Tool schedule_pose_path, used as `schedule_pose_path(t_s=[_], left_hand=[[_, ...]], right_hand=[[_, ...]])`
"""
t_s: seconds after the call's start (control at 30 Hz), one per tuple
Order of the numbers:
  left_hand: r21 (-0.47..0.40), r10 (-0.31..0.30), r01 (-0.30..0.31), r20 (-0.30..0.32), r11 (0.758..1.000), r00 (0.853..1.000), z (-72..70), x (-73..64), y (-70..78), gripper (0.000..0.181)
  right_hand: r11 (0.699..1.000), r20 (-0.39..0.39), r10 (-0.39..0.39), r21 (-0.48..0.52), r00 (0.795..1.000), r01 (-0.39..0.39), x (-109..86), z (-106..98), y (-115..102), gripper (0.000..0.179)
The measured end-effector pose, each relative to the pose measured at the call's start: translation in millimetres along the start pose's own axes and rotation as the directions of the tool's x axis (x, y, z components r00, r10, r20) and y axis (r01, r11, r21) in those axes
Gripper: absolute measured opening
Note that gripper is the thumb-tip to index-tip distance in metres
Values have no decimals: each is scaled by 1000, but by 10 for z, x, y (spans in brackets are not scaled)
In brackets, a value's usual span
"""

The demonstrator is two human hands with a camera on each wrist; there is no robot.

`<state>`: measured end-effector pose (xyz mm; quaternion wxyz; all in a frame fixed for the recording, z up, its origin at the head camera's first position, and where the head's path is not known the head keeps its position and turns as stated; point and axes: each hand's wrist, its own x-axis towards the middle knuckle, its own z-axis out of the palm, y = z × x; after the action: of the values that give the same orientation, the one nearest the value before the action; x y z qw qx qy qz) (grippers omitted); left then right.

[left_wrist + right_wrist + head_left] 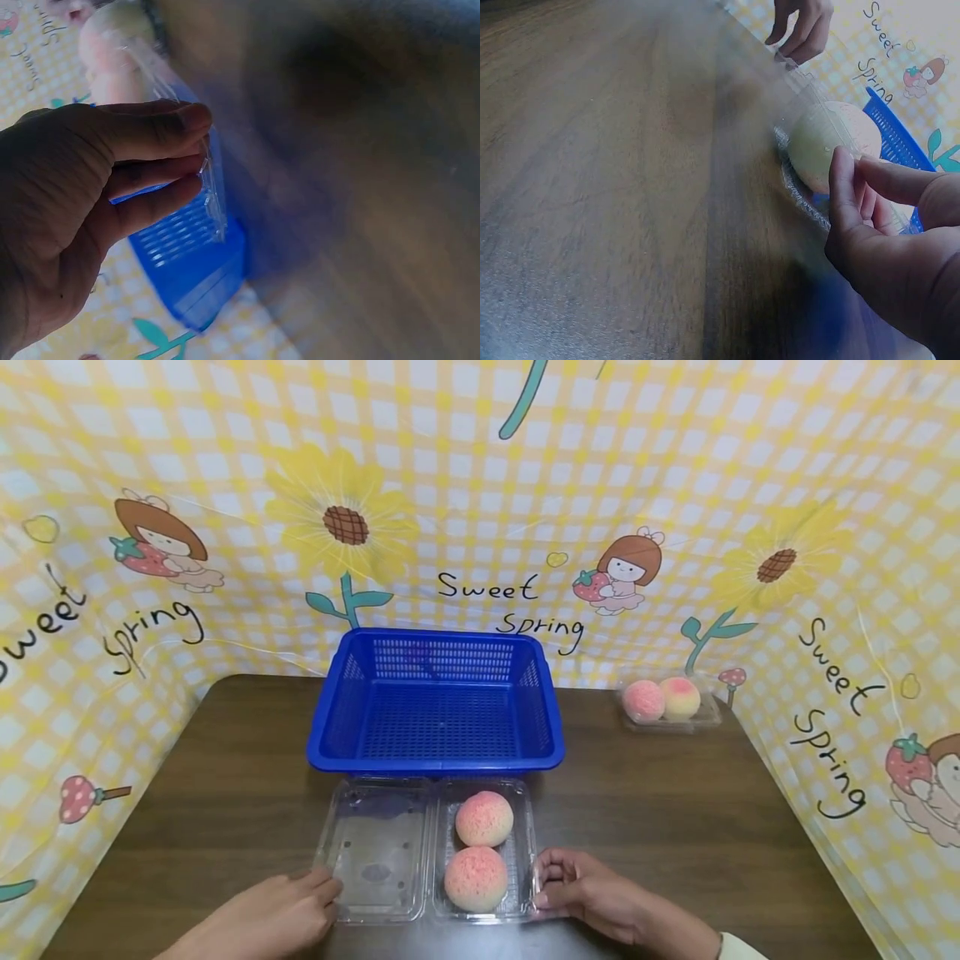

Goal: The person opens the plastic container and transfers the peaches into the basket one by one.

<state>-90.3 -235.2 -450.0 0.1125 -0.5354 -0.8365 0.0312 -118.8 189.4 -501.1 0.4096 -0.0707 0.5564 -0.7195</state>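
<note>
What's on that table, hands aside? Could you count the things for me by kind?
Peach-like balls: 4
Clear plastic boxes: 2
Blue basket: 1
Total: 7

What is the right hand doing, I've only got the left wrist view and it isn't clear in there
Observer: In the head view, the right hand holds the right edge of the open clear container.
Operator: Okay, and which half of it has the pink stuff?
Observer: The right half. Two peach-like balls lie there, one beyond the other.
Operator: Got it. Anything over at the far right of the table?
Observer: Yes, a second clear container near the corner, with two similar balls side by side in it.
</note>
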Motion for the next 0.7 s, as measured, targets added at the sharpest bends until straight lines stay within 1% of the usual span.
schedule_pose_path(t_s=[0.07,0.1,0.13,0.2,0.27,0.3,0.43,0.47,0.53,0.57,0.6,0.63,0.67,0.7], left_hand=[[-34,-33,35,57,999,998,73,3,10,19],[-29,-46,48,72,998,996,109,12,17,18],[-26,-54,56,79,998,995,138,20,24,18],[-4,-67,68,74,998,995,183,38,33,20],[-19,-88,90,83,996,993,205,52,40,21],[-33,-98,101,88,994,991,210,61,45,21],[-140,-124,146,156,979,980,190,79,45,17],[-146,-122,143,146,979,982,187,82,42,17],[-164,-125,144,124,976,984,168,91,31,15],[-162,-125,138,85,977,988,165,94,23,17],[-150,-130,137,56,979,990,149,100,16,18],[-143,-139,141,29,980,990,131,109,5,18],[-118,-141,138,-16,983,990,103,125,-16,19],[-95,-147,141,-61,986,987,72,147,-39,15]], right_hand=[[1000,-9,-6,1,1000,6,17,2,-7,26],[1000,-20,-11,2,1000,11,24,-1,-15,26],[1000,-30,-16,0,999,16,29,-4,-24,26],[1000,-46,-26,-6,999,26,39,-12,-42,27],[999,-54,-35,-6,998,35,47,-20,-56,27],[999,-54,-39,-7,998,39,50,-24,-61,27],[999,-50,-36,-1,998,36,54,-21,-70,26],[999,-58,-32,-2,998,32,54,-15,-75,26],[999,-114,-40,-19,993,38,64,7,-91,26],[998,-158,-51,-39,986,46,76,20,-106,27],[995,-214,-68,-82,974,52,88,37,-128,29],[988,-269,-95,-141,958,59,105,50,-159,30],[972,-327,-140,-225,935,67,127,70,-196,31],[946,-374,-190,-317,908,67,150,92,-238,31]])
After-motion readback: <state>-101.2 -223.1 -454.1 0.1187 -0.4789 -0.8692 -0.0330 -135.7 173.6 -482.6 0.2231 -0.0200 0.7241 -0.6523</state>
